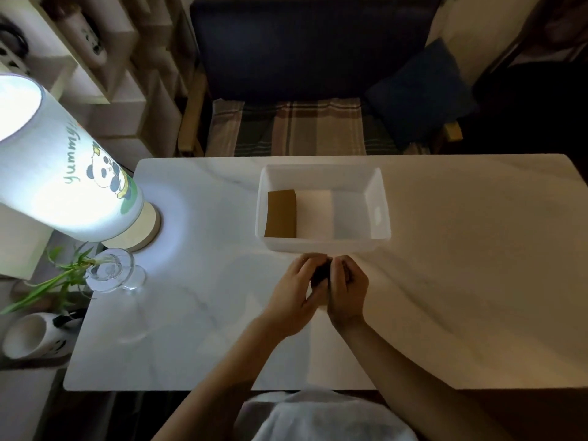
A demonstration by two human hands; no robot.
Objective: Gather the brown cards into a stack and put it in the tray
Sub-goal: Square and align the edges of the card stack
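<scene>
A stack of brown cards [281, 214] lies flat in the left end of the white tray [378, 202], which stands at the middle of the table. Just in front of the tray's near wall, my left hand [294, 289] and my right hand [348, 289] are pressed together with curled fingers. Between them sits a small dark thing [320, 275], mostly hidden by the fingers. It is too shadowed to tell what it is. Neither hand touches the tray.
The tray stands on a white marble-look table [461, 265]. A lit lamp with a panda shade [63, 173] and a glass with a green plant [109, 270] stand at the left edge. A white mug [28, 335] sits lower left. A dark sofa [305, 74] lies beyond the table.
</scene>
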